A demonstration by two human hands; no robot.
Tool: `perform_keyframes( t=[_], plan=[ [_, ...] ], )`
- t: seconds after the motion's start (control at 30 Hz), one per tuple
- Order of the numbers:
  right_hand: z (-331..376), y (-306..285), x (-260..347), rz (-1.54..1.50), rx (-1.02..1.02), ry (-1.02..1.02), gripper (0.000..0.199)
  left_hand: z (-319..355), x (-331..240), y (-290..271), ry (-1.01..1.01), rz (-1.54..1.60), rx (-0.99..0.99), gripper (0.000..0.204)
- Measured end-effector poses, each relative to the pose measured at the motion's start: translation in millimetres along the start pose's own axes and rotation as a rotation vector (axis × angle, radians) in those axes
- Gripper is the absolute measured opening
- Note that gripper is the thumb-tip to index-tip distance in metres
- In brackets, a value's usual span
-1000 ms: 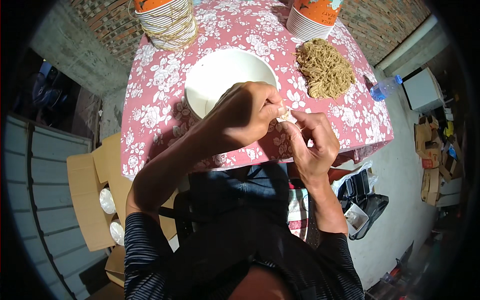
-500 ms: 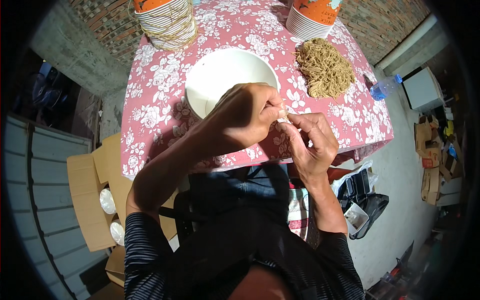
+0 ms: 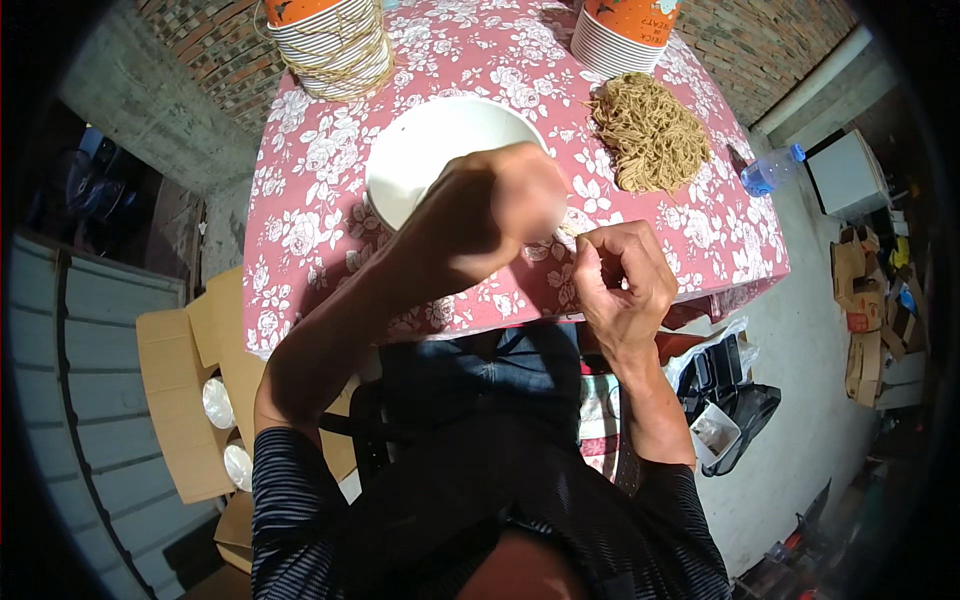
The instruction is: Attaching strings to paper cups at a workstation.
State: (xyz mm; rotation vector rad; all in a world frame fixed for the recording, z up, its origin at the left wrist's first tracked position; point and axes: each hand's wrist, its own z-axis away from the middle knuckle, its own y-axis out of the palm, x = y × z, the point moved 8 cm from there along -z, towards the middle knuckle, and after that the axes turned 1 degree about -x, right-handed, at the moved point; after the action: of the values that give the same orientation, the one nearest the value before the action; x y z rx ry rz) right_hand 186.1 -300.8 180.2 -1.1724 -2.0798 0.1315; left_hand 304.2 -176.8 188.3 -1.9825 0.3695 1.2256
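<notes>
While motion smears the left hand (image 3: 515,200), its fingers curl down and away from the camera, so I cannot tell how tightly they close or whether they grip anything. Thumb and forefinger of the right hand (image 3: 632,275) meet at their tips in a pinch on a small pale piece (image 3: 568,230), which pokes out toward the left hand; the other fingers fold loosely toward the palm. That piece seems to be a bit of thin, light material, though it is too small and partly covered to make out its shape.

The left forearm slants up from the lower left, its wrist bent over the table and covering the near right part of a white bowl (image 3: 395,150). The right forearm rises more steeply, palm side turned inward, the hand above the near edge of the floral tablecloth (image 3: 310,150). Beyond the right hand lies a tangled heap of tan cord (image 3: 652,135). Two stacks of striped containers, left (image 3: 335,55) and right (image 3: 615,45), are cut off by the top edge.
</notes>
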Motion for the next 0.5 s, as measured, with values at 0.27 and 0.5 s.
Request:
perform_keyframes(
  t=[0.27, 0.5],
  plan=[
    [-1.3, -3.8, -16.7, -0.088, -0.009, 0.113, 0.008, 6.6, -8.5, -4.4, -0.019, -0.031, 0.046, 0.015],
    [-7.8, -3.3, -11.6, -0.156, 0.121, 0.088, 0.007, 11.6, -25.1, 5.4, 0.292, -0.353, 0.029, 0.013]
  ],
)
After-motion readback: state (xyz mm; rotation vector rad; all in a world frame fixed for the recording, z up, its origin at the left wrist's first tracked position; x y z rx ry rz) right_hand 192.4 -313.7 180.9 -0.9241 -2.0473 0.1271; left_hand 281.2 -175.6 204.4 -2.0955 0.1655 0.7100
